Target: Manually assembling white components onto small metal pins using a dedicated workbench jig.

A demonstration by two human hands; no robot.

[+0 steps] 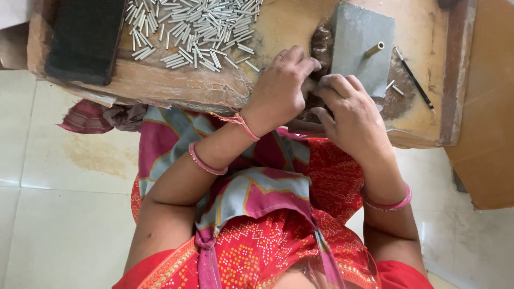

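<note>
My left hand [281, 85] and my right hand [350, 109] meet at the near edge of a low wooden board [160, 80]. Their fingertips pinch together over a dark patch of material [321, 45]. Whatever sits between the fingers is hidden by the hands. A grey stone block [358, 37] stands just beyond my right hand, with one small brass-coloured tube [374, 49] lying on it. A heap of several thin pale sticks [198, 27] lies beyond my left hand.
A black rectangular block [85, 37] rests on the board's left end. A thin dark pencil-like rod [415, 80] lies at the right, with two loose sticks [393, 87] beside it. Pale floor tiles [64, 214] surround the board. A brown cardboard sheet [487, 107] lies at the right.
</note>
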